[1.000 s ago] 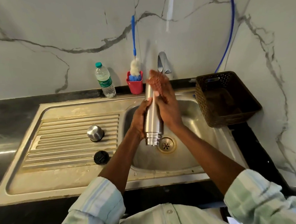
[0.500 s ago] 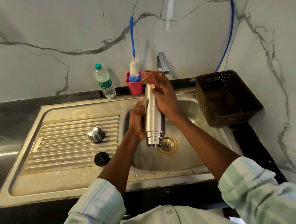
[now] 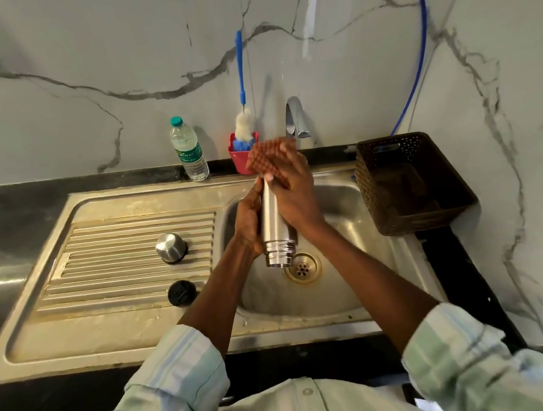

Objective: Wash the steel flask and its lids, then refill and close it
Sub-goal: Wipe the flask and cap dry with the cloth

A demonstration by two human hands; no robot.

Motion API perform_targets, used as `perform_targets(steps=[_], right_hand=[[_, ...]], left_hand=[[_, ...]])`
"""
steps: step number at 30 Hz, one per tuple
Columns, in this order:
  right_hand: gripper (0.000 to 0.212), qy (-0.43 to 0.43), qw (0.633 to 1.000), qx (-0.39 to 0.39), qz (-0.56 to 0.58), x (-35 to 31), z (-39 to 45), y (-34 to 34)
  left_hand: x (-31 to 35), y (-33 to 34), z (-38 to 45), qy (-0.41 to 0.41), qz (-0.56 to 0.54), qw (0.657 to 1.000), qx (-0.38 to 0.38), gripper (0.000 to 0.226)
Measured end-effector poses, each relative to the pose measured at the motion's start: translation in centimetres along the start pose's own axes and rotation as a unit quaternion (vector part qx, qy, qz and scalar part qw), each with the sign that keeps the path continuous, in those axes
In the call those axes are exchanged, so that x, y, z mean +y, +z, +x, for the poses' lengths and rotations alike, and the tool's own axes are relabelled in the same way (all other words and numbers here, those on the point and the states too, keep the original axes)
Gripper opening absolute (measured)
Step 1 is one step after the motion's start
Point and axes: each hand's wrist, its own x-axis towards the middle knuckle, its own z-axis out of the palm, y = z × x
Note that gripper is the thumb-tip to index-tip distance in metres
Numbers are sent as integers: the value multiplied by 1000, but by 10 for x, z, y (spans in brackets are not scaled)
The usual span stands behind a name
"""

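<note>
Left hand (image 3: 248, 224) wraps steel flask (image 3: 276, 219) over sink basin (image 3: 336, 201), mouth toward viewer above drain (image 3: 302, 268), long axis running away. Right hand (image 3: 294, 185) presses brown scrubber (image 3: 269, 159) on far base end. Lids wait on drainboard: steel cap (image 3: 171, 247), black stopper (image 3: 181, 292).

White marble-look wall (image 3: 96, 57) with grey veins is rising behind a black counter (image 3: 16, 205). Steel sink (image 3: 119, 338) is sitting in the counter, drainboard left of its basin. Chrome tap (image 3: 295, 118) is standing behind the basin; brown basket (image 3: 415, 180) is resting at the basin's right.
</note>
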Motion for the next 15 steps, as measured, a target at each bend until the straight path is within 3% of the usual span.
perform_targets(steps=[4,7,11,15], right_hand=[[48,45,998,18,31,-7,15,-1],[45,7,999,-24,31,-9,-34,9],[49,3,999,-48,23,-8,-110,18],[45,28,999,-18,15,-10,-48,13]], left_hand=[[2,1,4,5,9,1000,0,56],[8,-6,9,20,10,1000,16,43],[13,-18,9,9,44,998,53,53],[6,-17,8,38,5,999,18,37]])
